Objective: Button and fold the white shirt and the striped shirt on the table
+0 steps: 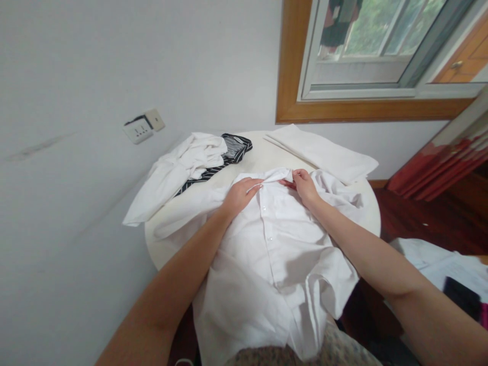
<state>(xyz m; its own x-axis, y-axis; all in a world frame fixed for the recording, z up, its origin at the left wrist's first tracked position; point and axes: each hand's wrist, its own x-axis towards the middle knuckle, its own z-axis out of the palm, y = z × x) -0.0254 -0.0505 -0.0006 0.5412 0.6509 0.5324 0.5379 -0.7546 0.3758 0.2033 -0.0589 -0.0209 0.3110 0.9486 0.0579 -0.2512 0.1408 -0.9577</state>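
A white button-up shirt (247, 249) lies front side up over a round white table (251, 152), its lower part hanging off the near edge. The row of buttons runs down its middle, and its sleeves spread to both sides. My left hand (243, 194) grips the shirt's collar at the left, thumb and fingers closed on the cloth. At the collar's right side, my right hand (303, 185) pinches the fabric, some fingers tucked under it. The collar is stretched between both hands.
Crumpled white clothing (183, 162) lies at the table's left, over a black striped garment (238, 147). A folded white garment (324, 150) rests at the back right. More clothes (442, 259) are piled at the right. Wall and window frame (290, 109) stand behind.
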